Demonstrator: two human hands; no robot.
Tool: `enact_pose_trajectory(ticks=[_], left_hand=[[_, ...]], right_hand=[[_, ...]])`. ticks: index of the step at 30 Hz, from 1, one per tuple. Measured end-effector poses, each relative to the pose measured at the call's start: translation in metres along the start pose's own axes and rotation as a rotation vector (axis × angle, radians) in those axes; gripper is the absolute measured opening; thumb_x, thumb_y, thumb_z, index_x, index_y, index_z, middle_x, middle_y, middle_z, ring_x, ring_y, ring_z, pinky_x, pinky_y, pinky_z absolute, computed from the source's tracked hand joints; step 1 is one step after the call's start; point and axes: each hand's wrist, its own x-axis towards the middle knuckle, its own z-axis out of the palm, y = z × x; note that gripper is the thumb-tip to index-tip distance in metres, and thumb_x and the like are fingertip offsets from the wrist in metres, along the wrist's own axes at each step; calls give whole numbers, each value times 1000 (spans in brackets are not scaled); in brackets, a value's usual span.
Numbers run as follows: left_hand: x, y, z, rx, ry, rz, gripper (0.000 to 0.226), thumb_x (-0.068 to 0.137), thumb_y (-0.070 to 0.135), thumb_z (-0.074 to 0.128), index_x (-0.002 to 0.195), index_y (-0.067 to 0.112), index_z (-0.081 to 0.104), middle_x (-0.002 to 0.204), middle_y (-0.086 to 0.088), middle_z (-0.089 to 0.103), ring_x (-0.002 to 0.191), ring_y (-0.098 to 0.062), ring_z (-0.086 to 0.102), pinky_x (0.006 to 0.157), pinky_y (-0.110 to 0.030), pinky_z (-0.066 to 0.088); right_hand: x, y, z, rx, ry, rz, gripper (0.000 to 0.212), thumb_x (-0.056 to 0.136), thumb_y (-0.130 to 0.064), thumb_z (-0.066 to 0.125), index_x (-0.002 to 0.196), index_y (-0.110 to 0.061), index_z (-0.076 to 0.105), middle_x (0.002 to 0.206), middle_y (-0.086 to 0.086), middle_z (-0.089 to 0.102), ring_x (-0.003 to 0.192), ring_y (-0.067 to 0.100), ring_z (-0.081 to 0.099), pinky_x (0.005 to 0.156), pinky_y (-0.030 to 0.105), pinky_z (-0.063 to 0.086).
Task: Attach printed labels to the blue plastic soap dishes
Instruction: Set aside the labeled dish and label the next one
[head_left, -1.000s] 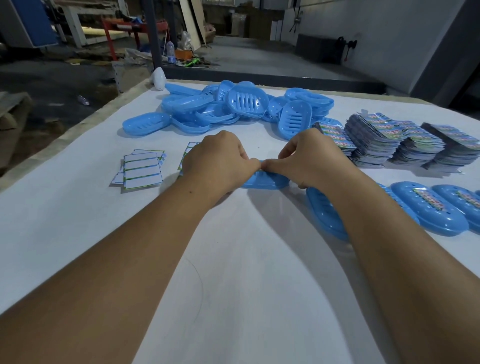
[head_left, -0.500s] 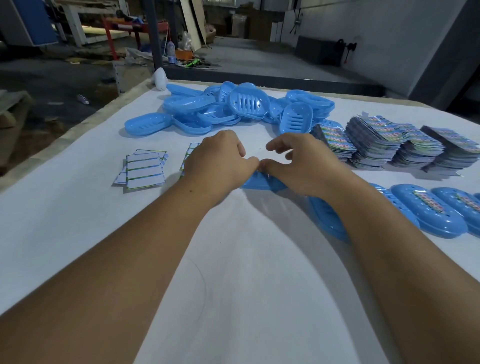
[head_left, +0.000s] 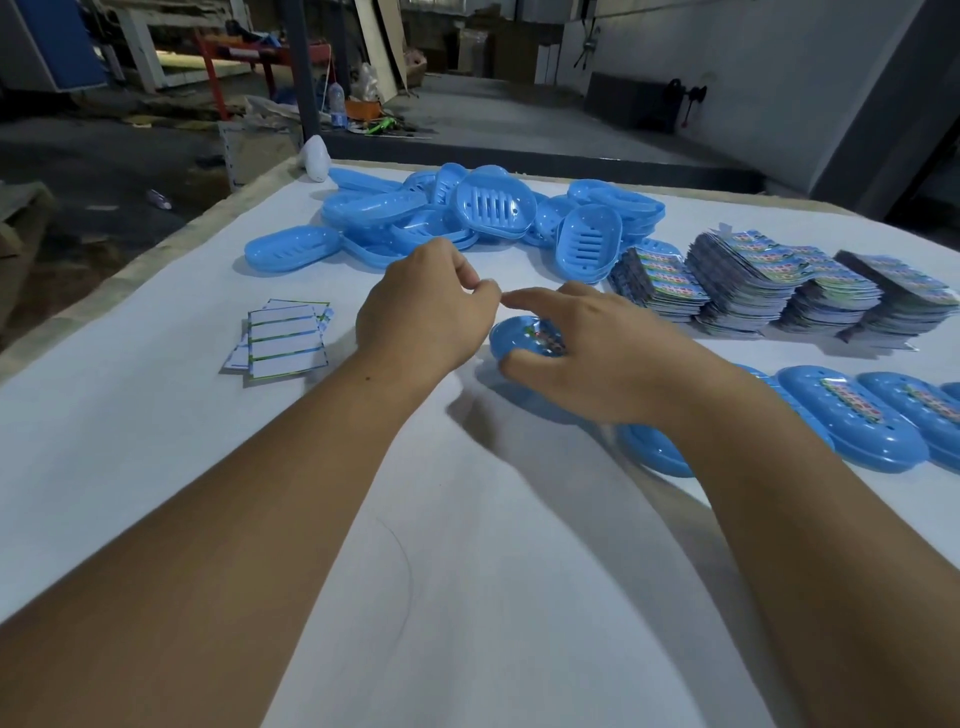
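1. Your right hand (head_left: 587, 353) is draped over the blue soap dish (head_left: 511, 338) in the middle of the white table (head_left: 467, 571). The thumb hooks round the near edge, the other fingers spread over the top, and the index finger sticks out toward your other hand.
2. That dish sits flat on the table, upside down by the look of it, with a colourful printed label (head_left: 543, 335) on its top. Only a sliver of the label peeks out between your fingers, so can't tell how well it's seated.
3. Your left hand (head_left: 421, 317) hangs just left of the dish with the fingers curled in, thumb and fingertips nearly pinched together. Can't tell if there's anything between them; nothing visible.
4. The two hands are close, fingertips almost meeting above the dish's far edge.
5. At the back of the table there's a heap of unlabelled dishes (head_left: 467, 218), some tilted on edge so you can see the drain slots.
6. To the right of that heap, stacks of labels (head_left: 779, 283) stand in a row.
7. Nearer you on the right, a row of labelled dishes (head_left: 852, 415) lies side by side, running off the edge of the view.
8. Off to your left lies a small pile of white backing sheets (head_left: 285, 340) with green edges, well apart from the dish.
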Motion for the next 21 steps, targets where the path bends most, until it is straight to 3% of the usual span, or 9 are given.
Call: enact_pose_trajectory(ticks=[3,7,10,14,21], left_hand=[[0,0,-1,1,-15,1,18,91,45,63,95,28,56,78,13,52,81,-16,54,55,-28,31],[-2,-1,0,1,-27,-3,21,89,47,62,97,28,59,90,7,62,86,-18,58,68,-32,38],[-5,0,2,7,-34,-3,22,89,49,62,98,29,60,90,6,64,86,-19,60,67,-32,40],[-5,2,3,17,-39,-5,23,90,49,62,98,28,60,88,7,62,84,-18,60,62,-29,39],[-5,1,1,1,-49,-20,21,89,51,62,93,30,61,85,9,63,84,-19,61,67,-33,45]], right_hand=[[-6,-1,0,-55,2,55,58,84,-71,40,138,-50,43,118,-3,48,106,27,54,84,40,39],[-13,-6,1,-186,-14,101,59,79,-77,43,127,-43,51,112,0,53,97,25,39,81,41,31],[-16,-7,1,-234,-68,152,64,77,-80,45,124,-37,55,124,2,59,109,29,41,83,45,28],[-17,-5,-2,-242,-88,168,70,76,-82,48,119,-29,62,121,2,57,118,31,40,82,43,30],[-20,7,-10,-107,-189,176,71,76,-73,61,139,-45,46,134,-8,54,127,27,37,89,44,37]])
